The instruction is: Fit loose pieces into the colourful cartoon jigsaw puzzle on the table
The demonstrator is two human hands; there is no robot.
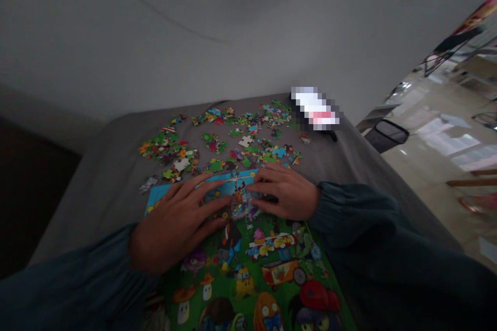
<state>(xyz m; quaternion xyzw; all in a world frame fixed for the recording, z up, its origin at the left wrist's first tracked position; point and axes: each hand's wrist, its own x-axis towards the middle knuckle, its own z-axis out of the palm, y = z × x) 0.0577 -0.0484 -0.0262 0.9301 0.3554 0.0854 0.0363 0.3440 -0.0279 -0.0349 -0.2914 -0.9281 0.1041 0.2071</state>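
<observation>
A partly assembled jigsaw puzzle [267, 269] with bright cartoon figures on green lies on the grey table [97, 176] in front of me. My left hand [176, 225] rests flat on its upper left part, fingers spread and pointing right. My right hand [285, 191] lies on the upper right edge, fingers pointing left and pressing on the pieces near the blue top strip [233, 178]. The fingertips of both hands almost meet there. Neither hand visibly holds a piece. Dark sleeves cover both arms.
Several loose puzzle pieces [217, 139] are scattered across the far half of the table. A blurred white and pink object [315, 108] lies at the far right corner. A plain wall stands behind; a shiny floor with chairs [388, 132] is to the right.
</observation>
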